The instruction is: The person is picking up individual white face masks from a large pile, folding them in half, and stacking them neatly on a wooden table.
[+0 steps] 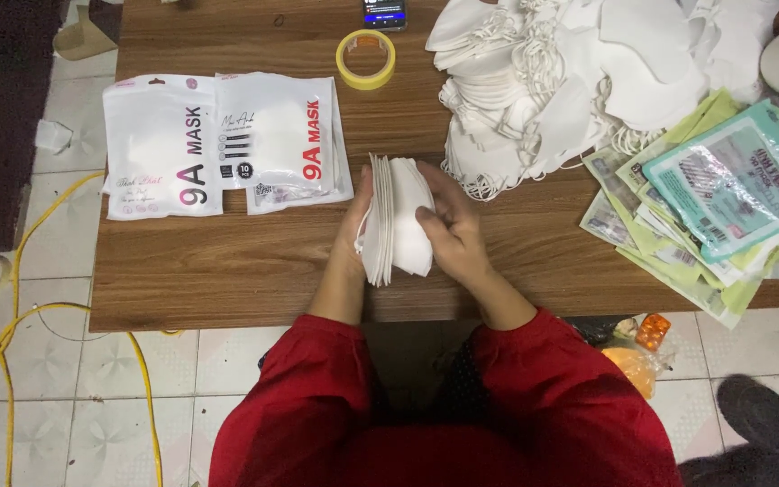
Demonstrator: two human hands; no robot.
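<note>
We're looking down on a brown wood-grain table (pixel 227 271) standing on a pale tiled floor (pixel 227 379). At the table's left lie two white mask pouches (pixel 223 144), side by side and slightly overlapping. Beyond them, near the far edge, we see a roll of yellow tape (pixel 365 59) lying flat, with a phone (pixel 384 13) just past it, its screen lit. Over to the right, a big loose heap of white face masks (pixel 570 81), ear loops tangled. Beside that heap, a fanned pile of green and teal flat packets (pixel 714 207) reaches the table's right edge. On the floor at left we see yellow cables (pixel 11 325) snaking across the tiles.
</note>
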